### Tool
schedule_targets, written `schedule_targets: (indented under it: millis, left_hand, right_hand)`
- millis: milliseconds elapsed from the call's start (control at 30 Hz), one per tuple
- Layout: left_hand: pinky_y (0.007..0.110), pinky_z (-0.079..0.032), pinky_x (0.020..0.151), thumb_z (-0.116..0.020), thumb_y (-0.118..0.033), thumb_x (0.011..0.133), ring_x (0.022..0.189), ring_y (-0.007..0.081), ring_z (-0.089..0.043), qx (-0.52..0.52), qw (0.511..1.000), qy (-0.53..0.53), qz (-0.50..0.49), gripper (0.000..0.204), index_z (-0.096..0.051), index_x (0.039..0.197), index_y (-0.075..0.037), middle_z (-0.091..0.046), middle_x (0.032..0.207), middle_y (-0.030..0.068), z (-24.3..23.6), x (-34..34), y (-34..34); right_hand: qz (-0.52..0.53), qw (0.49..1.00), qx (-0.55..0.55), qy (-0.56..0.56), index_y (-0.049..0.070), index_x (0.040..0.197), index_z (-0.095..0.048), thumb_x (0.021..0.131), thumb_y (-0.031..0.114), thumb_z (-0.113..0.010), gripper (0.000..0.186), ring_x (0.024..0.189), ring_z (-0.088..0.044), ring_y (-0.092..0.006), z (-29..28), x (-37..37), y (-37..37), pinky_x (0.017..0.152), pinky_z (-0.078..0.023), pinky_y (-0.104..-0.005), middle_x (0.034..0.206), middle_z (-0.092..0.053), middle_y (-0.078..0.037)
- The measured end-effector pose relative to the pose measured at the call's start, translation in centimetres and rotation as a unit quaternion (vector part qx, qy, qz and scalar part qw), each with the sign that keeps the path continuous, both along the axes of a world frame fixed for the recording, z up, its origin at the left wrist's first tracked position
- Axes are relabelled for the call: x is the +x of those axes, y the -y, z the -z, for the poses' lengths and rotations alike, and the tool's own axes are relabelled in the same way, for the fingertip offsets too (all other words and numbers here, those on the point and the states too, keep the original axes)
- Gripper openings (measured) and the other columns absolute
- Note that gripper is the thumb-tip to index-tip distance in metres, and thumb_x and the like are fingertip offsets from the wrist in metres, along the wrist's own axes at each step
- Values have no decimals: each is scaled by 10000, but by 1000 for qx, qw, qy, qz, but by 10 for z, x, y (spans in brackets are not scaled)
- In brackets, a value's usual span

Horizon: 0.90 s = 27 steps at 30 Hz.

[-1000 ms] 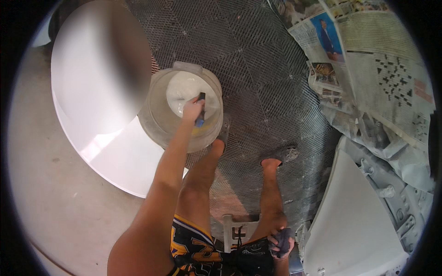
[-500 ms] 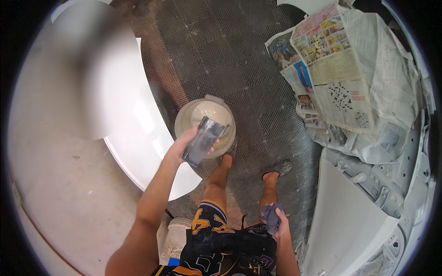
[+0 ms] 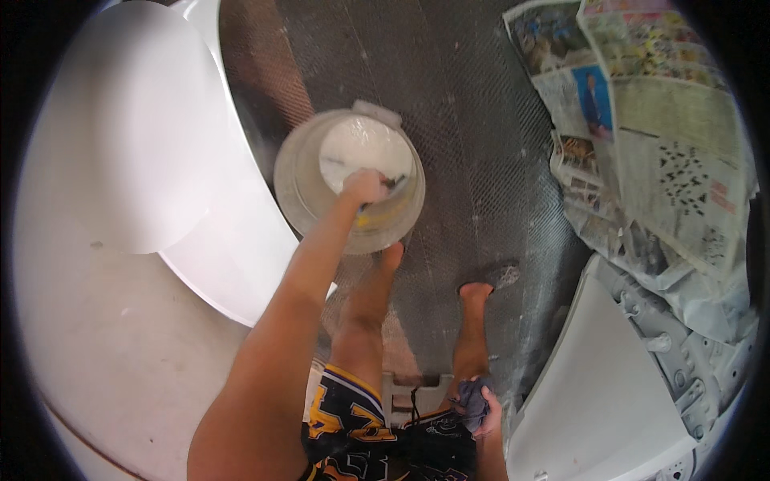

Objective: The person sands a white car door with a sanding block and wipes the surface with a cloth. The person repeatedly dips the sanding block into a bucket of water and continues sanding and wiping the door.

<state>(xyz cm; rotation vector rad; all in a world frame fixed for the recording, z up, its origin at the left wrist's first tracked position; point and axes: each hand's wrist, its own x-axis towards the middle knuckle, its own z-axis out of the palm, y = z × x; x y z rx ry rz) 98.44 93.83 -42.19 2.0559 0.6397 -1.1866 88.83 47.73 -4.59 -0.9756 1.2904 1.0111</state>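
My left hand [image 3: 366,186] reaches down inside a pale round bucket [image 3: 290,172], its fingers curled and mostly hidden at the milky liquid [image 3: 365,148]. A small dark edge [image 3: 394,182] shows beside the knuckles. The dark rectangular piece that looks like wet sandpaper, seen in this hand earlier, is mostly hidden now. Low at the right, close to my shorts, my right hand [image 3: 491,415] is closed around a crumpled grey cloth [image 3: 472,403].
A glossy white curved panel [image 3: 241,264] lies left of the bucket, beside a large pale surface [image 3: 120,345]. Newspaper masking [image 3: 666,120] covers something at the right, above a grey panel [image 3: 601,377] with bare fittings. Dark ribbed matting [image 3: 473,104] covers the floor.
My left hand has lowered the dark sandpaper-like piece from above the bucket down into it. The view has shifted closer to the bucket. My right hand still grips the cloth.
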Motion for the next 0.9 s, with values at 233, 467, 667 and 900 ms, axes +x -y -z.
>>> schedule_targets:
  millis: [233, 467, 667, 900]
  left_hand:
    - [472, -539, 1019, -704, -344, 875, 1192, 349, -684, 132, 989, -37, 60, 469, -735, 1307, -162, -715, 1278, 187, 69, -53, 40]
    - [459, -541, 1016, -685, -318, 867, 1201, 372, -678, 70, 994, -59, 67, 436, -752, 1275, -183, -718, 1288, 167, 49, -65, 15]
    - [416, -583, 907, -671, -338, 946, 1055, 297, -734, -109, 980, -84, -143, 400, -728, 1248, -82, -749, 1211, 151, 14, -27, 17]
    - [381, -618, 767, -579, -324, 1061, 919, 271, -732, -461, 699, -96, -538, 478, -551, 1421, -11, -722, 1192, 213, -200, -9, -25]
  right_hand:
    - [81, 996, -4, -46, 142, 1234, -611, 923, 365, -719, 398, 953, -589, -320, 20, -18, 35, 606, -490, -335, 1188, -602, -145]
    - [70, 997, -11, -39, 135, 1244, -607, 909, 394, -726, 440, 955, -594, -311, 37, -22, 39, 629, -507, -361, 1184, -611, -146]
    - [50, 998, -23, -27, 119, 1271, -585, 908, 380, -718, 467, 917, -637, -306, 17, -6, 42, 616, -529, -357, 1168, -639, -154]
    - [11, 999, -21, 42, 112, 1307, -565, 897, 328, -713, 487, 887, -660, -265, -54, 41, 34, 612, -558, -320, 1213, -649, -170]
